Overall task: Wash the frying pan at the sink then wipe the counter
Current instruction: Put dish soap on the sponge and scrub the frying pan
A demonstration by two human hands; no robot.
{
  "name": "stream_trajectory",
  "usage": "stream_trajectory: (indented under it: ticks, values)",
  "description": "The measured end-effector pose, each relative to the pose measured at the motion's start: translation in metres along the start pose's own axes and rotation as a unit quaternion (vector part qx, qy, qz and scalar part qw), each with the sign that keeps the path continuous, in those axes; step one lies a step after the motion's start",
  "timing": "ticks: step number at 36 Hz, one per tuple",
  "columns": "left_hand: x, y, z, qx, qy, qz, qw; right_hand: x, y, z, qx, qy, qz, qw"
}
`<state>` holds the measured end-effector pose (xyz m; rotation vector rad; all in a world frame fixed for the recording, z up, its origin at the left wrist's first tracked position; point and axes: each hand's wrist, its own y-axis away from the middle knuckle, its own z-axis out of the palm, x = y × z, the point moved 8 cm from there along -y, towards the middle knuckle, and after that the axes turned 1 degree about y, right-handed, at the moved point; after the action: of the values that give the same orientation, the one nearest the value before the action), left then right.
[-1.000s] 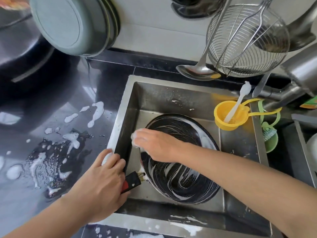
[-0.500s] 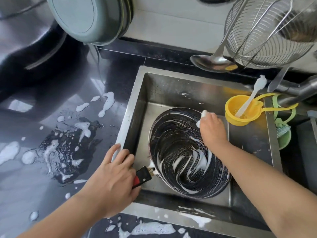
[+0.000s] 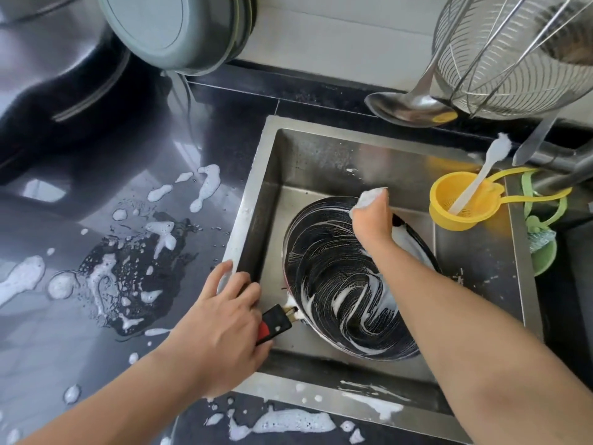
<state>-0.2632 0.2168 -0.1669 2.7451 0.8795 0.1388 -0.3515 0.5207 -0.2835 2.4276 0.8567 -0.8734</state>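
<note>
A black frying pan (image 3: 337, 284), streaked with white soap foam, lies tilted inside the steel sink (image 3: 253, 200). Its black and red handle (image 3: 272, 322) points to the lower left, and my left hand (image 3: 221, 319) grips it at the sink's left rim. At the pan's far rim, my right hand (image 3: 372, 220) holds a foamy white sponge (image 3: 369, 197), mostly hidden under the fingers, and presses it against the pan.
The dark counter (image 3: 96, 155) left of the sink carries a puddle and foam blobs (image 3: 128, 277). A yellow strainer (image 3: 462, 200) with a white brush hangs at the sink's right edge. Above hang a ladle (image 3: 407, 107), a wire basket (image 3: 513, 56) and green plates (image 3: 173, 30).
My right hand with the sponge swept from the pan's near left rim across to its far rim. The left hand kept its grip on the handle.
</note>
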Motion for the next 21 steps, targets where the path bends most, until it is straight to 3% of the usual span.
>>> stream_trajectory:
  ticks: [5,8,11,16,21]
  values:
    - [-0.001,0.001,0.000,-0.001,-0.005,-0.002,1.000,0.012,0.012,-0.014,0.084,0.036,-0.012,0.996]
    - [-0.001,0.002,0.001,0.003,-0.001,-0.006,1.000,0.042,0.011,-0.033,0.136,0.026,0.093,0.986]
    - [-0.002,0.002,0.001,0.006,0.000,-0.008,1.000,0.067,0.026,-0.054,0.198,-0.023,0.226,0.953]
    - [-0.002,0.000,0.001,0.006,0.007,-0.010,1.000,0.110,0.076,-0.028,0.120,-0.055,0.403,0.906]
    - [-0.003,0.000,0.001,0.010,0.008,-0.009,1.000,0.098,0.084,-0.034,0.181,-0.080,0.336,0.921]
